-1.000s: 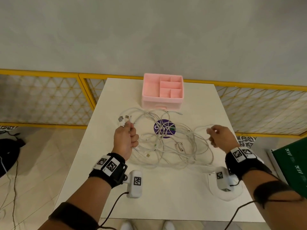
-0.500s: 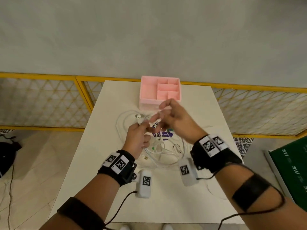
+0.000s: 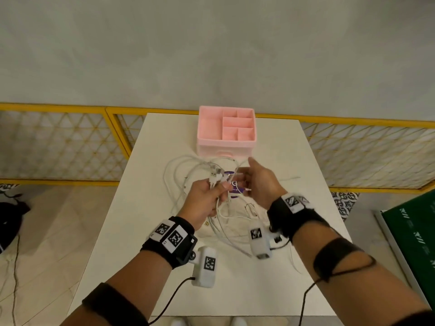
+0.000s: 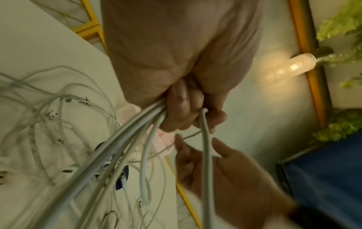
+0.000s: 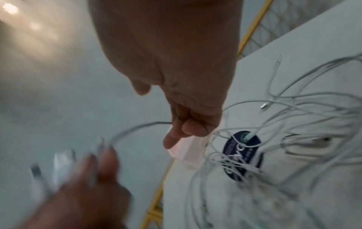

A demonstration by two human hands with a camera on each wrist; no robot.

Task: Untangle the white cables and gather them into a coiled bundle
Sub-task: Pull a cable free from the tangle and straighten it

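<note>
On the white desk (image 3: 146,231), mid-surface, white cables (image 3: 175,175) lie in a loose tangle, loops running toward the left edge and toward the near edge. Left hand (image 3: 202,203) is raised above the tangle, fingers curled tight round several cable ends; plugs stick out past its knuckles, strands hang down from the fist to the desk (left wrist view confirms). Right hand (image 3: 259,182) is just beside it, fingers partly extended, fingertips at a thin strand near the left hand's plugs. Can't tell whether it actually pinches that strand; right wrist view too blurred. Dark round sticker (image 5: 243,155) on the desk surface sits under the cables, between the two hands. Pink compartment organiser (image 3: 226,132) stands at the far edge, centre, its front just beyond the nearest loops. Behind the desk: yellow-framed mesh fence (image 3: 70,142), then a plain grey wall (image 3: 211,48). Pale tiled floor (image 3: 51,220) left of the desk; green board (image 3: 416,243) off the right edge.
</note>
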